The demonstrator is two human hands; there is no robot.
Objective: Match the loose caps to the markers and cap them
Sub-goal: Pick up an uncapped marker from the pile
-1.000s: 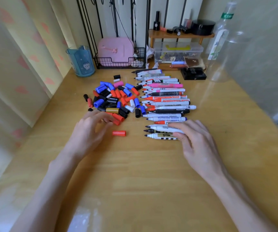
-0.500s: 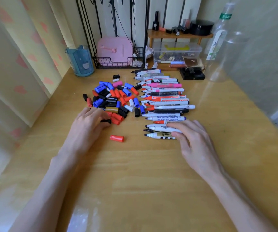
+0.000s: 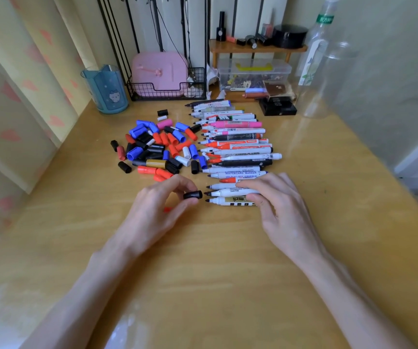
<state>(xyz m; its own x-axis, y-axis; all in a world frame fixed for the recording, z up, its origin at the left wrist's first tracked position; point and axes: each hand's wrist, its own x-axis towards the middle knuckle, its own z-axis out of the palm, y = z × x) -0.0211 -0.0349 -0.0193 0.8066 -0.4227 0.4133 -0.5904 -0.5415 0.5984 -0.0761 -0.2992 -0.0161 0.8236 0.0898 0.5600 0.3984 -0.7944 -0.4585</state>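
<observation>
The left hand (image 3: pixel 157 210) pinches a short black cap (image 3: pixel 192 195) between thumb and fingertips. The cap is a smooth, glossy cylinder lying sideways, its end turned toward the marker tips just beside it. A sliver of a red cap (image 3: pixel 167 209) shows under this hand.

The right hand (image 3: pixel 278 205) rests on the near end of the markers (image 3: pixel 238 147), fingers nearly straight and slack over the barrels. Its thumb lies against the nearest marker (image 3: pixel 230 200), a white barrel with a gold and black label.

The markers lie side by side in one row running away from the person, uncapped, tips to the left. Most are round white plastic tubes with printed labels; a few are pink, red or black. To their left lies the heap of loose caps (image 3: pixel 157 149): stubby plastic cylinders in blue, red, black and white (one gold, one pink), some ribbed.

The table (image 3: pixel 215 260) is yellowish wood-grain with a glossy, reflecting top. At its far edge stand a translucent blue cup (image 3: pixel 107 91), a black wire basket (image 3: pixel 167 90) holding a rounded pink box (image 3: pixel 160 70), a small wooden shelf (image 3: pixel 255 47) over a clear bin (image 3: pixel 253 71), and a clear bottle (image 3: pixel 313 54). A pale curtain (image 3: pixel 14 84) with pink shapes hangs at the left.
</observation>
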